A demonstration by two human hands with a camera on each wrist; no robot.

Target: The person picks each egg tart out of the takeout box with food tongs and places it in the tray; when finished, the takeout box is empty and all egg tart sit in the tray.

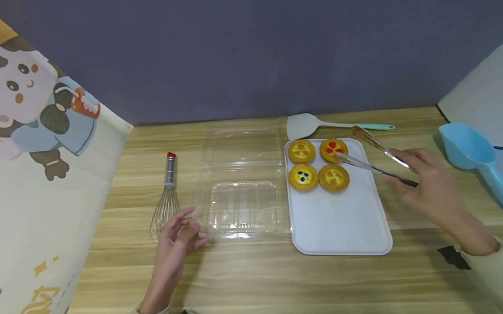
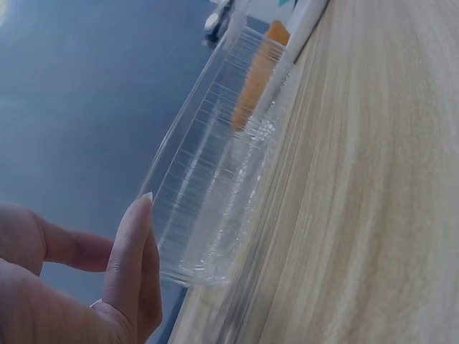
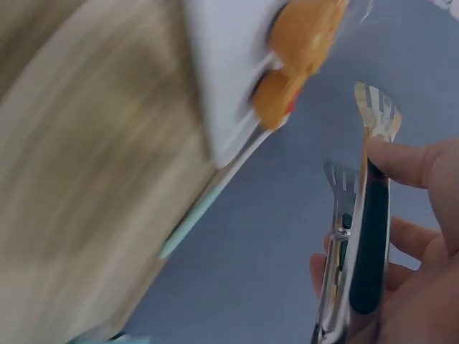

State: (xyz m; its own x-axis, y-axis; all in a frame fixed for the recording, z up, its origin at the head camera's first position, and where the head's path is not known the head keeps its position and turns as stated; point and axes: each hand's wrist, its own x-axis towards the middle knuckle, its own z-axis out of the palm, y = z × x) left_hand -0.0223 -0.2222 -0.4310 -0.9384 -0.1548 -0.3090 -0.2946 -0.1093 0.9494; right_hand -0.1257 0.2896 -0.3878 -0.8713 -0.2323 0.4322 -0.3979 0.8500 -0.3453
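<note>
My right hand (image 1: 430, 189) grips metal serving tongs (image 3: 366, 244) with dark handle grips, their two arms spread. In the head view one tong tip overlaps the tart with red pieces (image 1: 332, 147); the other lies beyond the tray's right edge. Next to that tart sit a tart with dark blue dots (image 1: 303, 177) and tarts with yellow wedges (image 1: 333, 177), all on a white tray (image 1: 340, 228). My left hand (image 1: 178, 236) is at the front left corner of a lidded clear plastic container (image 1: 243, 205), fingers loosely bent, a fingertip right at its rim (image 2: 150, 175).
The container's lid (image 1: 244, 145) lies folded back toward the wall. A whisk (image 1: 167, 200) lies to its left. Behind the tray is a white spatula with a green handle (image 1: 303, 126). A blue scoop (image 1: 469, 148) lies at the far right.
</note>
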